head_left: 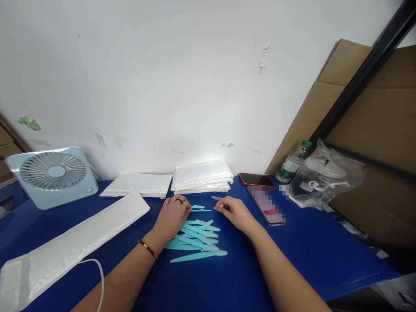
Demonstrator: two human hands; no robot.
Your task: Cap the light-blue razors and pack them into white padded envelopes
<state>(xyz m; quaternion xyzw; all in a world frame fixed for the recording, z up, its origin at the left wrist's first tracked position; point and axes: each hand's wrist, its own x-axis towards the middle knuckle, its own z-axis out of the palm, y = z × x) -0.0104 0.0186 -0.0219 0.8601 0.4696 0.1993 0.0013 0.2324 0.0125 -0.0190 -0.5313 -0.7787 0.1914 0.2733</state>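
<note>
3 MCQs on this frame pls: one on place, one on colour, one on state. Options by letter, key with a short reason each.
1. Where is the pale blue square desk fan?
A. far left of the blue table
B. beside the phones
C. under the hands

2. What colour are the thin plastic sticks in the pile?
A. red
B. turquoise
C. black

3. What is the right hand doing?
A. lying flat and empty
B. gripping the bottle
C. pinching a small pale piece

Key: A, it stands at the left edge; B, all are light blue-green; C, fingertips close on the piece.
</note>
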